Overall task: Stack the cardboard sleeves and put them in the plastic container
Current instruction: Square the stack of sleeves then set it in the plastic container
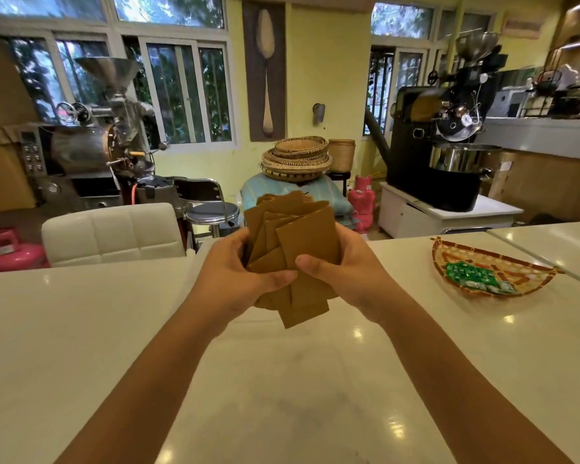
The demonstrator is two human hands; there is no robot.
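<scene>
Sleeves (302,242): flat brown cardboard, several, fanned unevenly, edges misaligned, one hanging lowest. Held upright above the white counter (81,329). Left hand (235,272) and right hand (342,266) both clasp the bunch, thumbs pressed on its front face.

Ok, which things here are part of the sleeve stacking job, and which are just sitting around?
Part of the job:
- cardboard sleeves, an untidy bunch
- left hand and right hand, both gripping the bunch
The plastic container isn't visible.

Just lying about:
- woven tray holding green packets on the white counter
- white chair
- stacked baskets
</scene>
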